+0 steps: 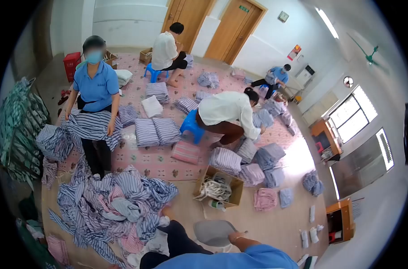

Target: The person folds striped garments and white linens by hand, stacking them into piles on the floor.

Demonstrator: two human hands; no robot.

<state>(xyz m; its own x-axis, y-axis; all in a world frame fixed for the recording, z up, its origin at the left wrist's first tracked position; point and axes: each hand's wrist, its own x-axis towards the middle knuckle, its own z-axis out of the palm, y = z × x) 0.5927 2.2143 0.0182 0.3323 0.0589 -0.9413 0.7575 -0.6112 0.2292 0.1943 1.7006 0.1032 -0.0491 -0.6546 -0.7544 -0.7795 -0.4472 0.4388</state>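
Note:
My right hand [236,236], below a blue sleeve, grips the right edge of a grey stool [213,233] beside my dark-trousered legs. Its fingers are small in view and partly hidden against the seat. My left hand is not in view. To the left of my legs lies a large loose heap of striped clothes [119,206], blue and white with some pink.
A cardboard box [233,190] holding white strips stands ahead. Folded striped stacks [157,131] cover parts of a pink patterned mat [136,166]. A standing co-worker [96,87] holds striped cloth; several others sit beyond, some on blue stools [193,127]. Green garments [20,121] hang left.

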